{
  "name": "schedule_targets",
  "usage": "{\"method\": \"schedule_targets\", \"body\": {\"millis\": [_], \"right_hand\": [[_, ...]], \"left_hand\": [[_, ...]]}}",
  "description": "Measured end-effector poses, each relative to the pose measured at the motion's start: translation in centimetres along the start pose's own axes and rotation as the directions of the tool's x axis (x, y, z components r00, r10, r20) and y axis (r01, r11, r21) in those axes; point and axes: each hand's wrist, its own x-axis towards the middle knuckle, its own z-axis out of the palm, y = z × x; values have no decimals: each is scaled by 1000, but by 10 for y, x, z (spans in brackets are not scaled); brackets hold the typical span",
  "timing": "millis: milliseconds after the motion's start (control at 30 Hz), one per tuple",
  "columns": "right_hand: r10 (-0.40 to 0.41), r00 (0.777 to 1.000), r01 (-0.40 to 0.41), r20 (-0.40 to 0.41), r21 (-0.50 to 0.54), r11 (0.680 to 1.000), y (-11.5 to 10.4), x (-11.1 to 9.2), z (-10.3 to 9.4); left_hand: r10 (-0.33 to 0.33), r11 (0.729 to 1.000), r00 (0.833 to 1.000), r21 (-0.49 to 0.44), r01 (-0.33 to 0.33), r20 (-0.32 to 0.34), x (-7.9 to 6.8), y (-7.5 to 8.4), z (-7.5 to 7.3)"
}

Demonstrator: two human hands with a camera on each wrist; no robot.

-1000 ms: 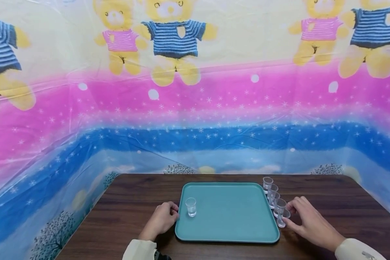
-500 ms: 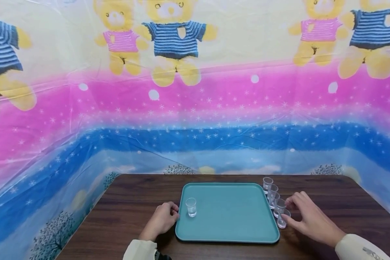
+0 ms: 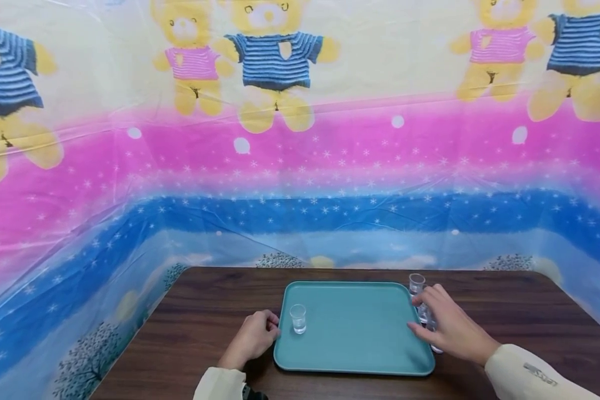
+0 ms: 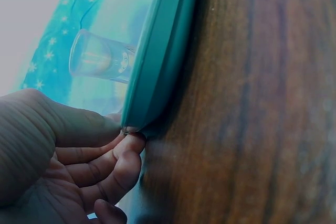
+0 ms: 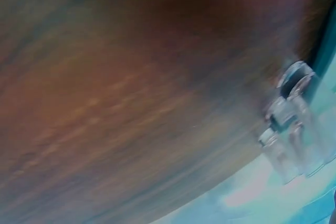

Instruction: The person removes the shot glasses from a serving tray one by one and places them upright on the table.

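Note:
A green rectangular tray (image 3: 352,328) lies on the brown table, with one clear shot glass (image 3: 298,319) upright near its left side. My left hand (image 3: 252,338) pinches the tray's left rim between thumb and fingers, as the left wrist view confirms. Above the tray's right edge hovers my right hand (image 3: 452,325), thumb and fingers spread apart with nothing visible between them. It partly covers a row of shot glasses beside the tray; the farthest glass (image 3: 416,283) shows best. Blurred shot glasses (image 5: 294,114) appear in the right wrist view.
The wooden table (image 3: 205,300) extends on both sides of the tray. Behind it and at the sides hangs a printed sheet (image 3: 330,150) with bears and snowflakes, close to the table's back edge.
My right hand has moved left from beside the nearest glass to over the tray's edge, its fingers spreading. The left hand stays at the rim; the view shifts slightly.

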Motion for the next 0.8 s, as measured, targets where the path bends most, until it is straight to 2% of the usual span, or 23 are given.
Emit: {"method": "schedule_targets", "body": {"millis": [367, 633, 800], "right_hand": [[-57, 996, 54, 67, 38, 998, -26, 27, 20], [-73, 993, 68, 88, 62, 996, -44, 42, 28], [-117, 989, 109, 89, 88, 990, -51, 50, 34]], "left_hand": [[-3, 1000, 1000, 15, 4, -3, 1, -2, 0], [3, 1000, 1000, 5, -3, 2, -1, -1, -1], [18, 1000, 1000, -1, -18, 3, -2, 1, -2]]}}
